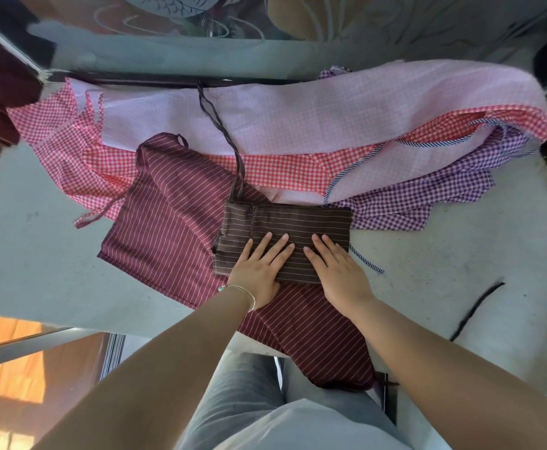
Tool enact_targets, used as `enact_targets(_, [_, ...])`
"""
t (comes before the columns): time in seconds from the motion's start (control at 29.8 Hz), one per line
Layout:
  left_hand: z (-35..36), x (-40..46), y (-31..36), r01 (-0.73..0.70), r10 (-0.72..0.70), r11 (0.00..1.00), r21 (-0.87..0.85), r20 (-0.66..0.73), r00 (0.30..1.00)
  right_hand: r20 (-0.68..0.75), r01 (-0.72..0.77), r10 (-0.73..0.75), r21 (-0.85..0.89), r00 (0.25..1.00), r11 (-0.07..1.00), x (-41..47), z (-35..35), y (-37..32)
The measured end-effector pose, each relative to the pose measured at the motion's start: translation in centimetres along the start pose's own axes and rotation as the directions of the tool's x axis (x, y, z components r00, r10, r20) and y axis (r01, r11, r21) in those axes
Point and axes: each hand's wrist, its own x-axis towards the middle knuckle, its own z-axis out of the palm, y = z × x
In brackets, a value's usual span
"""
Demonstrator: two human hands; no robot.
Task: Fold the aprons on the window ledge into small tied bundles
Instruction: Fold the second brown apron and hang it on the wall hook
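Observation:
A dark brown striped apron (301, 222), folded into a small rectangle, lies at the middle of the grey window ledge (444, 287). Its long strap (220, 125) trails away toward the window. My left hand (259, 267) and my right hand (337, 267) lie side by side on the fold's near half, palms down with straight fingers pressing it flat. Under the fold a maroon striped apron (168, 222) is spread out, its near end hanging over the ledge edge.
Behind lie a pale pink checked apron (330, 108), a red gingham apron (71, 151) and a purple gingham apron (428, 196), loosely piled against the window glass (200, 53). A dark strap (476, 310) lies on the ledge at right.

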Motion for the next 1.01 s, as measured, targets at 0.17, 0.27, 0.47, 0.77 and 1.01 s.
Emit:
enact_targets(0.17, [-1.2, 0.0, 0.9, 0.075, -0.073, 0.995, 0.059, -0.041, 0.996, 0.085, -0.072, 0.07, 0.016, 0.994, 0.997, -0.3, -3.5, -0.9])
enact_targets(0.27, [-1.9, -0.8, 1.1, 0.065, -0.059, 0.996, 0.063, -0.083, 0.995, 0.156, -0.124, 0.135, -0.075, 0.978, 0.989, -1.0, -5.4, -3.1])
enact_targets(0.47, [-0.4, -3.6, 5.2, 0.087, -0.105, 0.987, -0.136, -0.132, 0.986, 0.291, -0.127, 0.123, -0.005, 0.949, 0.992, -2.2, -4.9, -7.3])
enact_targets(0.77, [3.1, -6.5, 2.1, -0.045, 0.048, 0.983, -0.176, 0.009, 0.999, 0.298, 0.16, -0.248, 0.291, 0.922, 0.943, -0.2, -4.5, -2.1])
enact_targets(1.01, [4.0, -8.2, 1.4, -0.001, -0.013, 0.97, -0.245, -0.053, 0.999, 0.437, 0.474, -0.435, 0.024, 0.787, 0.88, 1.3, -4.1, 0.9])
